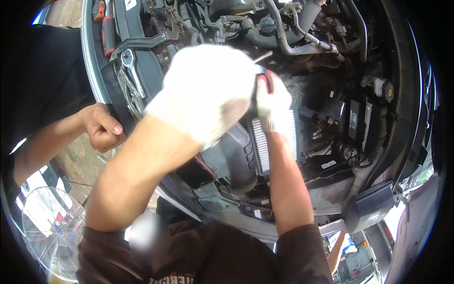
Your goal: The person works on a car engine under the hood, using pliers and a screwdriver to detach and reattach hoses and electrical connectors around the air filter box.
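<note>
My left hand (208, 90) is in a white glove, raised over the engine bay, overexposed and blurred, so its fingers cannot be made out. A thin metal shaft (263, 58) sticks out just beyond it. My right hand (274, 102), also gloved, is closed on a small red and black object (262, 83), partly hidden. Below it lies a white pleated air filter (260, 147), beside a black air duct (239, 161). A phone (194, 171) rests left of the duct.
A co-worker's bare, curled hand (104, 128) is at the left edge of the car. A ratchet (135, 73) and orange-handled tools (108, 35) lie on the front panel. A wire fan (49, 227) stands lower left. Another person's arm (336, 251) shows lower right.
</note>
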